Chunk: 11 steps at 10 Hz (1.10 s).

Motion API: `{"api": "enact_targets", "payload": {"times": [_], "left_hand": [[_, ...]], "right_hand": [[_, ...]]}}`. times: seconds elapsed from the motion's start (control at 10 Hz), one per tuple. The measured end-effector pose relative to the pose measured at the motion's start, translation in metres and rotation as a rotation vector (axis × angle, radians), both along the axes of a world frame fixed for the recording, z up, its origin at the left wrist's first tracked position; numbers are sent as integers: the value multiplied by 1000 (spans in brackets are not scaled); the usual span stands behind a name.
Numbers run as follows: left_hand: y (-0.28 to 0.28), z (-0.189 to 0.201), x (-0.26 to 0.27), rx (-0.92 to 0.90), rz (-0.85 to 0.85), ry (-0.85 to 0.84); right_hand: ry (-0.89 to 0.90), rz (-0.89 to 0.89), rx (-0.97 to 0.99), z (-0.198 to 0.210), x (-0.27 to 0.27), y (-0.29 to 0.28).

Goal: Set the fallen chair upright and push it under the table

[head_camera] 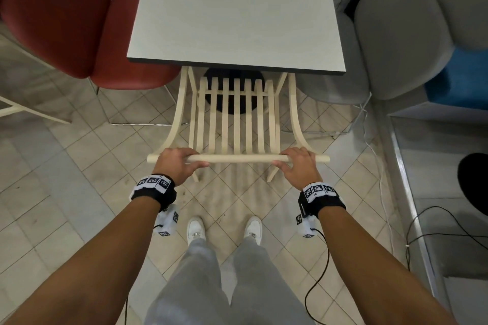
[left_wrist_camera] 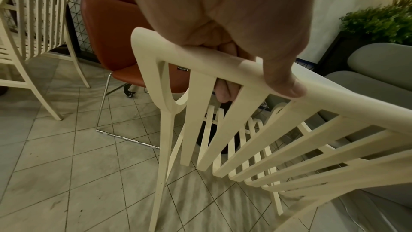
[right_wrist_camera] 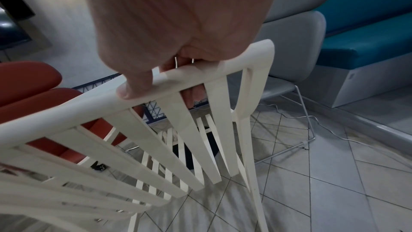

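Note:
The cream slatted chair [head_camera: 237, 119] stands upright in front of me, its seat front tucked under the near edge of the grey table [head_camera: 232, 24]. My left hand [head_camera: 177, 163] grips the left end of the chair's top rail [head_camera: 237, 158], fingers curled over it and thumb along the near side. My right hand [head_camera: 298, 163] grips the right end the same way. In the left wrist view the left hand [left_wrist_camera: 234, 55] wraps the top rail [left_wrist_camera: 189, 59]. In the right wrist view the right hand [right_wrist_camera: 178, 63] holds the top rail [right_wrist_camera: 211, 70].
A red chair [head_camera: 66, 21] stands left of the table, grey chairs [head_camera: 396, 34] and a blue bench [head_camera: 459, 79] to the right. The table's black base [head_camera: 235, 79] shows through the slats. Cables [head_camera: 375, 155] trail on the tiled floor at right. Another cream chair [left_wrist_camera: 33, 24] stands far left.

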State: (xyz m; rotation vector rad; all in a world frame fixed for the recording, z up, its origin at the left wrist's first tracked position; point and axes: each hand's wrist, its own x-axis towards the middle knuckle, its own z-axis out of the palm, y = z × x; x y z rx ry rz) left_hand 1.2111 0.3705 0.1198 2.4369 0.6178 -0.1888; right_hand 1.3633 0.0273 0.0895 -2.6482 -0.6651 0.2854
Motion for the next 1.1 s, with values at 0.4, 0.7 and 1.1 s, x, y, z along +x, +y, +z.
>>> {"api": "enact_targets", "payload": {"times": [0.4, 0.7, 1.1], "left_hand": [[5, -1, -4, -26, -1, 10], [-1, 6, -8, -13, 6, -8], [-12, 42, -54, -120, 396, -220]], "right_hand": [[5, -19, -3, 2, -7, 5], [78, -31, 2, 12, -9, 7], [53, -430, 436, 40, -46, -16]]}}
